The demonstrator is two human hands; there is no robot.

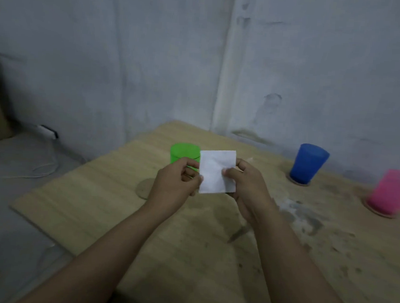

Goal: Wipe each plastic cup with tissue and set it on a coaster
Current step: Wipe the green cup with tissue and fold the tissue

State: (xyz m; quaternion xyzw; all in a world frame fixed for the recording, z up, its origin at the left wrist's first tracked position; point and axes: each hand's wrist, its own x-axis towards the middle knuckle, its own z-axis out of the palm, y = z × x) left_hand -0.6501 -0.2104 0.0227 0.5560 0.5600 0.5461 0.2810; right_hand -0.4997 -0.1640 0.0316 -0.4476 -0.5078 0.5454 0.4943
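While both hands held it up at the centre of the frame, the tissue [217, 171] hung as a flat white square above the table [109, 192]. The left hand [176, 185] pinched its left edge between thumb and curled fingers; the right hand [244, 186] pinched its right edge, thumb across the front. It looked light and limp, likely to tear if pulled hard, so an easy pinch at the edges or a loose wad in the palm would suit it.

Just behind the left hand and the tissue's left edge stood the green cup [182, 153], partly hidden by the fingers, on bare wood, not on a coaster. It looked light, stiff and smooth, probably slippery, and best taken round its wall. A bare coaster [143, 187] lay just left of the left wrist. At right of the frame, well apart from the hands, the blue cup [308, 163] and pink cup [392, 191] each sat on a coaster.
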